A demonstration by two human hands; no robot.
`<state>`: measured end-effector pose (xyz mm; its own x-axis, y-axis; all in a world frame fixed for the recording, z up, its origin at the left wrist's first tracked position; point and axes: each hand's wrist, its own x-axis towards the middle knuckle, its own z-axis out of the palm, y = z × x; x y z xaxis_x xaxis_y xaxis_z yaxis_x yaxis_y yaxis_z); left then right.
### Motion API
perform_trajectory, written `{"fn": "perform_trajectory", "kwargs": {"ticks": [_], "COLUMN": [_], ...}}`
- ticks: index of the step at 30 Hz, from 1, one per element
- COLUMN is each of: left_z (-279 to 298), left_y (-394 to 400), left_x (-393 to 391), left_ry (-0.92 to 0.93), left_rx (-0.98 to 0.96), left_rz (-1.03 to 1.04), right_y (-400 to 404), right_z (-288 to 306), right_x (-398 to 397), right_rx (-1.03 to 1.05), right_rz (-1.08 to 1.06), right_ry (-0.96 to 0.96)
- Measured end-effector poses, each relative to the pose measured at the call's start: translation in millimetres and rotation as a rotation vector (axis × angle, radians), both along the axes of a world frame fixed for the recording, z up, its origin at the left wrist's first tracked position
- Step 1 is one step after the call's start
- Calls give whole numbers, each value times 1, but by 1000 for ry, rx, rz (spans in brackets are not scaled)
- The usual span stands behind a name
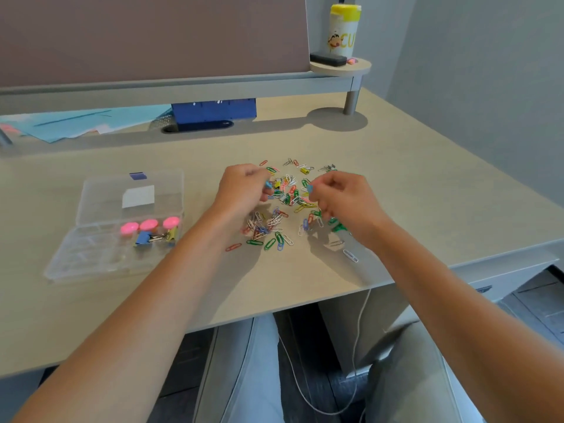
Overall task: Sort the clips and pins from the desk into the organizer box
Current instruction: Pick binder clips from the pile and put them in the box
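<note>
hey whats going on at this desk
A person is sorting a scattered pile of clips into an open clear organizer box. The left hand and right hand each pinch a small blue clip above the pile. The box already holds pink pins and a few binder clips.

Colourful clips (283, 206) scattered beside open organizer box (122, 227) (clear).

I am holding both forearms stretched forward, wrists angling inward. My left hand (244, 190) is curling its fingers in a pinch; my right hand (345, 199) is pinching likewise, knuckles up.
</note>
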<state>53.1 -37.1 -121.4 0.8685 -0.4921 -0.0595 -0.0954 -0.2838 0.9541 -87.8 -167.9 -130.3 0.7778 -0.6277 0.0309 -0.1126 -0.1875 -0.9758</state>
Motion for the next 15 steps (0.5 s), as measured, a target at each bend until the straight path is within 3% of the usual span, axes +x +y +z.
{"fn": "perform_trajectory", "kwargs": {"ticks": [4,6,8,11,13,15], "left_z": [10,12,10,6,4,3], "left_y": [-5,-13,-26,-48,-59,-66], "left_x": [-15,-25,-35,-48,-54,-59], "left_ry": [515,712,825,781,698,604], "left_rx": [-313,-428,-462,-366,-307,-271], "left_rz": [-9,-57,-74,-125,-155,-153], "right_y": [-14,-26,-37,-51,-60,-65], "right_z": [12,13,11,9,7,3], "right_x": [-15,-27,-37,-47,-54,-60], "right_rx": [825,1022,1091,980,650,176], "right_rz": [-73,-77,-99,-220,-285,-346], "right_ry": [-152,-239,-285,-220,-71,104]}}
